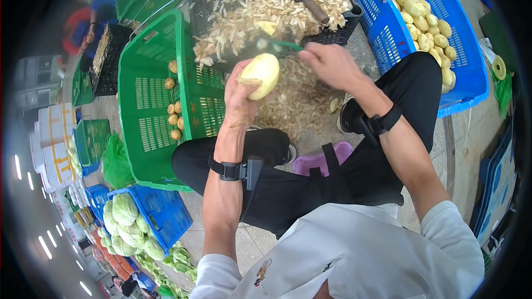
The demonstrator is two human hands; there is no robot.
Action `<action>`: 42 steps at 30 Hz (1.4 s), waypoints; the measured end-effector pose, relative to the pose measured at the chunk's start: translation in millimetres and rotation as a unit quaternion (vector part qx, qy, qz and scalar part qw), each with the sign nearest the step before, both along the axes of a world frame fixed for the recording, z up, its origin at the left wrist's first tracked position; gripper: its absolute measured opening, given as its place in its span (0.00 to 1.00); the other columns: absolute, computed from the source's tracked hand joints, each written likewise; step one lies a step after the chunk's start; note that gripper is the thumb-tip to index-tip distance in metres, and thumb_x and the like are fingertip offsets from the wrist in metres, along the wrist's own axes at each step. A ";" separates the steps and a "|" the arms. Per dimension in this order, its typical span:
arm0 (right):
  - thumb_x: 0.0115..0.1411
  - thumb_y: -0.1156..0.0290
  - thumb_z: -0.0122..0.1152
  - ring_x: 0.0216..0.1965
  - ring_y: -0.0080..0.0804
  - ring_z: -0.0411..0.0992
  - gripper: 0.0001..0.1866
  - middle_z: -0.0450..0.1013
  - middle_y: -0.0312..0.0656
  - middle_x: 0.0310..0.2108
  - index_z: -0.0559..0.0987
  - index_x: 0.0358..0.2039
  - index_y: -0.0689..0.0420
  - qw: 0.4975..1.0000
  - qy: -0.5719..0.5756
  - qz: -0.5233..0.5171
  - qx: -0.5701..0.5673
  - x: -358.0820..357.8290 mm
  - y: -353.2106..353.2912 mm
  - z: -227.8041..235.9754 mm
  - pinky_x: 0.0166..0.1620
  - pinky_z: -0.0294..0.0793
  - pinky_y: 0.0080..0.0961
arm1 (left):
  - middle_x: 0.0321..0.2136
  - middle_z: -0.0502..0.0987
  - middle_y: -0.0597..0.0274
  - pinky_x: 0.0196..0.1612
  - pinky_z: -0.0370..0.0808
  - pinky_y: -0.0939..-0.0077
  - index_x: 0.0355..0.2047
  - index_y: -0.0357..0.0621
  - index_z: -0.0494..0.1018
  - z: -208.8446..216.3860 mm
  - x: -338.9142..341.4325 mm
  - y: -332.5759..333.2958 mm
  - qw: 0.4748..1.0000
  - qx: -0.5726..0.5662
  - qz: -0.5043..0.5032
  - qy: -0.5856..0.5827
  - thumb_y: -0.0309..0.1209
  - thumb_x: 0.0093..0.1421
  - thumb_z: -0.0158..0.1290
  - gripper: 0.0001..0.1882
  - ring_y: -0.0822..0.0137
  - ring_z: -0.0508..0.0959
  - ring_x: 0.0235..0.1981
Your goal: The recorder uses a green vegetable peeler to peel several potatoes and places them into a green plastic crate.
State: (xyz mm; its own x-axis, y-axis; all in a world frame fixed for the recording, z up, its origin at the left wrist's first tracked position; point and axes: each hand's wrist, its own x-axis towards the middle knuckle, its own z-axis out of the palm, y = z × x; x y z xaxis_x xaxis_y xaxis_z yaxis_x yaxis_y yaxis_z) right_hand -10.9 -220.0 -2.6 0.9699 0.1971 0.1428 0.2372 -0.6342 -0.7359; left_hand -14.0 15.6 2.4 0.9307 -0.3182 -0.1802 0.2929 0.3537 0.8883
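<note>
My left hand [238, 98] is wrapped round a mostly peeled, pale yellow potato [266, 72], with a brownish patch of skin still on its near side. My right hand [331, 66] grips the green handle of a peeler [286, 45], held just beyond the potato and apart from it. Motion smears the peeler's head. A small yellow piece [267, 26] and whitish bits show near it, above a heap of peelings [238, 8]. A knife with a wooden handle [316, 11] lies on that heap.
At left, a green basket [149, 91] contains several brown unpeeled potatoes [175, 108]. A blue basket [386, 39] at right holds peeled potatoes [426, 22]. Peelings [299, 99] cover the floor between my feet. A pink stool [310, 165] is beneath me. Cabbages [127, 224] fill a blue crate [166, 216] lower left.
</note>
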 end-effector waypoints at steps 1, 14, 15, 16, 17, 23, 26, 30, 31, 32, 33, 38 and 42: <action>0.67 0.53 0.47 0.28 0.55 0.73 0.20 0.73 0.51 0.22 0.74 0.29 0.56 0.998 0.050 -0.032 0.009 3.3 -6.2 5.1 0.31 0.69 0.47 | 0.42 0.76 0.48 0.33 0.79 0.69 0.56 0.34 0.62 1.6 0.8 -1.2 1.000 0.000 0.005 0.012 0.34 0.51 0.55 0.32 0.56 0.80 0.34; 0.66 0.55 0.50 0.25 0.44 0.70 0.20 0.70 0.49 0.21 0.75 0.31 0.61 0.983 0.092 -0.078 0.141 1.4 -2.4 4.9 0.31 0.67 0.36 | 0.50 0.74 0.53 0.39 0.80 0.62 0.59 0.39 0.63 4.2 2.8 -11.2 0.995 -0.040 0.045 0.078 0.37 0.55 0.53 0.31 0.56 0.79 0.42; 0.67 0.54 0.48 0.27 0.52 0.72 0.21 0.72 0.52 0.22 0.76 0.30 0.60 0.984 0.059 -0.079 0.150 -6.8 12.4 8.6 0.31 0.69 0.40 | 0.50 0.74 0.53 0.39 0.80 0.63 0.59 0.40 0.63 0.6 -0.1 -7.4 0.993 -0.066 0.025 0.089 0.39 0.56 0.53 0.31 0.56 0.79 0.42; 0.67 0.55 0.49 0.27 0.53 0.72 0.20 0.72 0.52 0.21 0.73 0.29 0.60 0.990 0.051 -0.051 0.124 -11.9 22.1 13.6 0.30 0.68 0.43 | 0.50 0.74 0.53 0.39 0.80 0.63 0.59 0.41 0.62 1.0 5.5 -6.8 0.991 -0.095 0.002 0.091 0.40 0.57 0.52 0.31 0.57 0.79 0.42; 0.67 0.56 0.49 0.27 0.55 0.72 0.19 0.72 0.52 0.21 0.72 0.29 0.59 0.993 0.024 -0.043 0.107 -17.1 28.8 13.0 0.30 0.68 0.45 | 0.47 0.75 0.53 0.36 0.80 0.65 0.58 0.39 0.63 0.7 2.0 -10.2 0.991 -0.094 0.014 0.097 0.40 0.57 0.53 0.30 0.58 0.79 0.40; 0.66 0.58 0.50 0.28 0.57 0.72 0.17 0.72 0.53 0.22 0.71 0.30 0.59 0.999 -0.012 -0.041 0.028 -17.8 35.4 8.6 0.30 0.68 0.46 | 0.41 0.76 0.52 0.32 0.79 0.69 0.54 0.36 0.65 -9.7 -0.5 -13.0 0.998 -0.013 0.050 0.047 0.38 0.56 0.54 0.28 0.60 0.79 0.34; 0.66 0.57 0.51 0.28 0.54 0.73 0.17 0.71 0.55 0.22 0.74 0.31 0.59 0.992 0.063 -0.099 0.040 -0.4 16.0 -9.3 0.31 0.68 0.42 | 0.40 0.77 0.51 0.31 0.78 0.69 0.54 0.36 0.65 -6.7 5.3 -12.6 0.998 -0.033 0.032 0.040 0.40 0.56 0.53 0.29 0.60 0.79 0.33; 0.66 0.55 0.50 0.28 0.60 0.72 0.19 0.72 0.56 0.23 0.74 0.28 0.58 0.990 0.039 -0.066 0.116 -18.6 33.2 4.2 0.31 0.68 0.50 | 0.40 0.77 0.51 0.31 0.77 0.70 0.53 0.39 0.66 -4.2 -1.3 -12.8 0.990 -0.076 0.053 0.103 0.41 0.56 0.52 0.28 0.61 0.79 0.32; 0.66 0.54 0.50 0.28 0.60 0.72 0.20 0.72 0.56 0.23 0.73 0.28 0.59 0.993 0.017 -0.046 0.109 -21.6 42.6 9.5 0.31 0.68 0.50 | 0.41 0.78 0.52 0.31 0.77 0.71 0.53 0.39 0.67 -7.2 -0.4 -11.5 0.992 -0.081 0.038 0.093 0.42 0.56 0.51 0.28 0.62 0.79 0.32; 0.66 0.54 0.50 0.28 0.61 0.71 0.20 0.72 0.56 0.22 0.73 0.27 0.59 0.995 -0.005 -0.025 0.101 -22.3 47.0 12.2 0.31 0.68 0.50 | 0.41 0.78 0.52 0.31 0.77 0.72 0.53 0.39 0.67 -9.8 1.1 -10.2 0.993 -0.085 0.024 0.083 0.43 0.57 0.51 0.27 0.62 0.79 0.32; 0.66 0.55 0.49 0.28 0.60 0.72 0.19 0.72 0.56 0.22 0.73 0.29 0.58 0.995 -0.026 -0.037 0.086 -17.1 45.8 7.9 0.30 0.68 0.50 | 0.41 0.78 0.54 0.31 0.76 0.73 0.52 0.39 0.68 -12.2 3.8 -8.0 0.992 -0.096 0.016 0.082 0.45 0.57 0.50 0.27 0.62 0.79 0.32; 0.67 0.57 0.48 0.29 0.58 0.73 0.16 0.72 0.54 0.22 0.71 0.31 0.57 0.989 0.090 -0.099 0.066 -4.8 16.6 -12.0 0.31 0.69 0.51 | 0.39 0.79 0.54 0.32 0.77 0.72 0.48 0.38 0.72 3.5 -0.6 -26.7 0.984 -0.085 0.103 0.121 0.47 0.60 0.47 0.25 0.60 0.79 0.34; 0.67 0.56 0.48 0.29 0.58 0.73 0.17 0.73 0.53 0.22 0.69 0.29 0.57 0.997 -0.045 -0.026 0.058 -20.0 48.8 14.0 0.30 0.68 0.51 | 0.40 0.79 0.55 0.36 0.77 0.68 0.49 0.40 0.72 -13.5 2.3 -22.6 0.985 -0.063 0.138 0.082 0.47 0.60 0.47 0.25 0.59 0.79 0.36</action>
